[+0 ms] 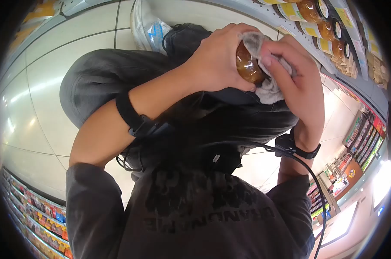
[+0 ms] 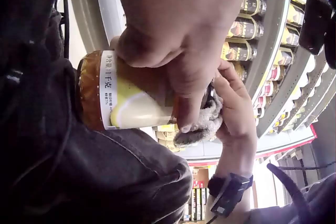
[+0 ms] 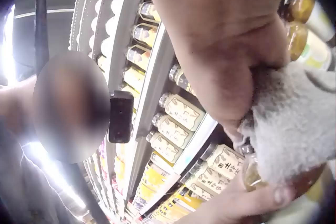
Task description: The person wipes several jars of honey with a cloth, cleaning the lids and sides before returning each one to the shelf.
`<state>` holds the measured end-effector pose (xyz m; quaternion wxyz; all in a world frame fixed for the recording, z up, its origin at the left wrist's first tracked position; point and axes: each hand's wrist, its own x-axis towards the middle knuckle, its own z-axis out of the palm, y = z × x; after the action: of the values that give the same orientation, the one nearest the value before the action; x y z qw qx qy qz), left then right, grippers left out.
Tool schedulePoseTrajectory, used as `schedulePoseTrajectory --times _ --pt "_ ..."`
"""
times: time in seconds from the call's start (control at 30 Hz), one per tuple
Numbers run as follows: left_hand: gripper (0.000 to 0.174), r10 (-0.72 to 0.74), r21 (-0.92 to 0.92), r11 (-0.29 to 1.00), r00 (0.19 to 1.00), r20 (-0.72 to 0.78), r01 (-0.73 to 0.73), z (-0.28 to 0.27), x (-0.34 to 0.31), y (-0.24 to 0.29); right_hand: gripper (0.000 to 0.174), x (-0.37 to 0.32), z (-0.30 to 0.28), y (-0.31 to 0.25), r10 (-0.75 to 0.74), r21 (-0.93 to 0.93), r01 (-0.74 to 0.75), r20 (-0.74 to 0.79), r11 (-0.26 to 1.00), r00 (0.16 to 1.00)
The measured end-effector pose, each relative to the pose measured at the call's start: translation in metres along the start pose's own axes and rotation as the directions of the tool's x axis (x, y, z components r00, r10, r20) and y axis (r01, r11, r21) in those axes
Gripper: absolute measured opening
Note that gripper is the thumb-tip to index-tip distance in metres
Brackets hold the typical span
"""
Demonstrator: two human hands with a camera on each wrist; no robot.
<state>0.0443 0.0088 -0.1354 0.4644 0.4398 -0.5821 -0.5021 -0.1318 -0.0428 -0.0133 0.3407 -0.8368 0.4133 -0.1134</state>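
Observation:
A glass jar of amber contents, with a white and yellow label, lies on its side above the person's dark trousers. The left hand grips it round the body, thumb and fingers on opposite sides. A grey-white cloth is bunched in the right hand, which holds it against the jar's lid end. In the right wrist view the cloth covers most of that end, with left-hand fingers beside it. The lid itself is mostly hidden by cloth and hands.
Shelves with rows of similar jars stand close to the right hand. Another shelf of packets is at lower left. A black cable runs from the right wrist. Pale floor tiles lie below.

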Motion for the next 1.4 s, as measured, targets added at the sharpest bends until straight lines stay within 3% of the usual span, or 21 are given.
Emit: schedulePoseTrajectory --times 0.03,0.13,0.2,0.37,0.5,0.7,0.77,0.83,0.87,0.9,0.97,1.03,1.1,1.17,1.23,1.27,1.33,1.4 --pt "0.081 -0.006 0.004 1.000 1.000 -0.001 0.006 0.001 -0.001 0.000 0.014 -0.002 -0.001 0.000 -0.021 0.023 0.020 0.067 1.000 0.998" --pt "0.087 -0.030 0.085 0.996 0.999 0.021 0.028 0.005 0.003 0.006 0.014 -0.005 0.004 0.002 0.003 0.000 -0.003 -0.010 1.000 1.000" --pt "0.101 -0.191 0.296 0.942 0.978 0.079 0.160 0.009 0.004 0.015 0.015 0.002 0.008 0.006 0.012 -0.026 -0.014 -0.075 1.000 0.997" --pt "0.118 -0.120 0.215 0.968 0.992 -0.041 0.126 0.015 -0.003 0.014 0.016 0.011 0.009 0.011 0.234 -0.029 -0.239 -0.127 0.971 0.964" --pt "0.129 -0.158 0.186 0.972 0.987 0.044 0.147 0.014 0.000 0.016 0.020 0.011 0.001 0.018 0.272 -0.056 -0.279 -0.109 0.959 0.956" --pt "0.130 -0.157 0.180 0.974 0.983 0.096 0.138 0.013 -0.003 0.016 0.014 0.009 -0.005 0.007 0.200 -0.048 -0.198 0.020 0.979 0.980" --pt "0.128 -0.076 0.188 0.980 0.996 0.041 0.067 0.016 -0.002 0.012 0.012 0.004 -0.007 -0.002 0.161 -0.041 -0.159 0.060 0.986 0.985" --pt "0.128 -0.096 0.140 0.986 0.995 0.016 0.093 0.017 0.004 0.006 0.008 -0.002 -0.004 -0.016 0.086 -0.154 -0.065 0.133 0.986 0.987" --pt "0.127 -0.114 0.096 0.989 0.993 -0.001 0.113 0.015 0.007 0.006 0.010 -0.003 -0.002 -0.023 -0.045 -0.287 0.076 0.113 0.955 0.993" --pt "0.127 -0.109 0.098 0.989 0.994 -0.005 0.109 0.012 0.008 0.006 0.010 -0.008 -0.003 -0.026 -0.050 -0.290 0.081 0.111 0.954 0.992" --pt "0.126 -0.281 0.034 0.959 0.959 -0.022 0.282 0.002 0.010 0.008 0.011 -0.013 -0.009 -0.027 -0.012 -0.402 0.102 0.220 0.910 0.975" --pt "0.125 -0.330 0.013 0.944 0.944 -0.008 0.330 -0.008 0.012 0.013 0.010 -0.019 -0.012 -0.009 -0.046 -0.423 0.122 0.187 0.898 0.981" --pt "0.124 -0.344 -0.028 0.938 0.939 0.030 0.344 -0.009 0.011 0.007 0.008 -0.026 -0.011 0.013 0.017 -0.499 -0.033 -0.037 0.866 0.999" --pt "0.122 -0.307 -0.013 0.952 0.952 0.013 0.307 -0.005 0.011 0.003 0.006 -0.029 -0.012 0.029 0.053 -0.421 -0.089 -0.095 0.903 0.994" --pt "0.120 -0.277 0.006 0.961 0.961 0.003 0.277 -0.003 0.011 0.000 0.006 -0.029 -0.013 0.038 0.128 -0.160 -0.155 -0.167 0.975 0.978" --pt "0.119 -0.293 0.036 0.956 0.956 0.012 0.293 -0.005 0.013 0.002 0.006 -0.027 -0.013 0.038 0.132 -0.154 -0.159 -0.169 0.975 0.977" --pt "0.119 -0.308 0.069 0.950 0.951 0.032 0.305 -0.005 0.015 0.000 0.007 -0.021 -0.012 0.031 0.029 -0.121 -0.063 -0.268 0.991 0.963" --pt "0.117 -0.204 0.073 0.976 0.979 -0.016 0.205 -0.005 0.016 -0.004 0.008 -0.015 -0.009 0.027 0.032 -0.045 -0.051 -0.338 0.998 0.941"
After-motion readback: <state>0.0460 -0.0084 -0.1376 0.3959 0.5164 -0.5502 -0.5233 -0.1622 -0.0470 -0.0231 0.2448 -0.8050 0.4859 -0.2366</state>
